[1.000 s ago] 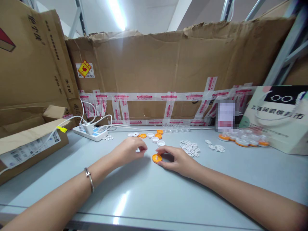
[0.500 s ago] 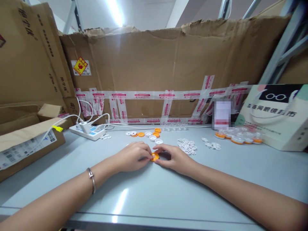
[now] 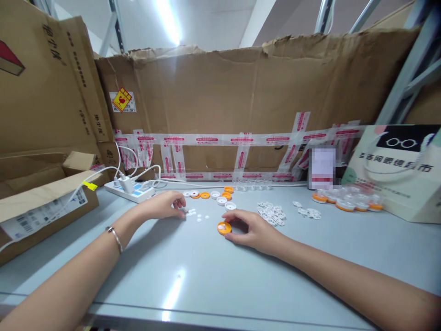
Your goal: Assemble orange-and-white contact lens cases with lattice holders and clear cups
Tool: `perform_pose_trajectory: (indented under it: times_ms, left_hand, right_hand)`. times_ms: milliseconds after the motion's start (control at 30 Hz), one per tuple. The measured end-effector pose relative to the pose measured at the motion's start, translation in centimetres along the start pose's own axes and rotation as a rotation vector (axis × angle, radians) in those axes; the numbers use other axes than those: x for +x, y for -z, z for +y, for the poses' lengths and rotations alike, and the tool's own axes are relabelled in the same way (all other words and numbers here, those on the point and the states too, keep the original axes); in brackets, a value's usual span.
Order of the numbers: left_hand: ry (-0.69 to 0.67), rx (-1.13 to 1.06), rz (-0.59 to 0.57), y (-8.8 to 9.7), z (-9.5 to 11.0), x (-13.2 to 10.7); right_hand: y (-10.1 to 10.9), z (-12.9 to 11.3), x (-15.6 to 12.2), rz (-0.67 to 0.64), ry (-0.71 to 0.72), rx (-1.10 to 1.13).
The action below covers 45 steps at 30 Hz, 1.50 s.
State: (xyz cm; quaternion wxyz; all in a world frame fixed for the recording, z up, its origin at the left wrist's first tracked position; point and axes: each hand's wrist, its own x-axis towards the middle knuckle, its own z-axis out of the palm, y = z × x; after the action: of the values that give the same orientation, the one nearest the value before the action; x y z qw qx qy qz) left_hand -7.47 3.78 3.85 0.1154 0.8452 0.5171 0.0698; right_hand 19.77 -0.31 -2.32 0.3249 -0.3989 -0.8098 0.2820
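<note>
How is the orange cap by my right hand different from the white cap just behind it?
The orange cap is orange and touched by the right hand; the white cap is white and untouched. The orange cap lies nearer, apart from the others; the white cap sits by the row of caps. Both are round and lie flat on the table.

The white paper bag [image 3: 396, 174] carries Chinese characters under a glasses drawing; the cardboard box [image 3: 48, 87] bears dark Chinese print, too small to read.

The cap [image 3: 224, 228] is orange; beside it, the small discs [image 3: 199, 216] are white, on the pale grey-blue table [image 3: 213, 276].
</note>
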Motion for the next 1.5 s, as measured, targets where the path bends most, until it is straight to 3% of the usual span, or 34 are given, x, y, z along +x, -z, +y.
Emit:
perform_pose_trajectory:
  times_ms: [300,600,733,833,933,1033,1167,1300,1500]
  left_hand:
    - [0.018,-0.016,-0.023,-1.4,0.6,0.7]
    - [0.005,0.048,-0.022,-1.0,1.1,0.3]
    - [-0.024,0.107,0.056,-1.0,2.0,-0.2]
    - [-0.085,0.08,0.124,-1.4,4.0,-0.6]
    - [-0.251,-0.151,0.27,-2.4,6.8,-0.9]
    - [-0.409,-0.434,0.411,-3.6,9.0,-1.1]
    - [-0.39,-0.546,0.465,-4.6,9.9,-1.1]
    - [-0.32,-0.598,0.416,-4.6,9.3,-0.8]
    - [-0.341,-0.231,0.236,-4.2,7.1,-0.6]
  right_hand:
    - [0.1,0.1,-0.1,-0.014,-0.019,0.014]
    - [0.4,-0.7,-0.3,0.044,-0.008,-0.031]
    - [1.0,-1.4,-0.4,0.14,0.035,-0.005]
    - [1.3,-1.8,-0.4,0.256,0.088,0.017]
    - [1.1,-2.1,-0.2,0.336,0.141,0.023]
    - [0.9,-2.4,-0.2,0.322,0.18,0.059]
    - [0.6,-2.5,-0.3,0.294,0.183,0.13]
    - [0.5,-2.2,-0.3,0.275,0.181,0.123]
    - [1.0,-0.6,0.1,0.207,0.093,-0.019]
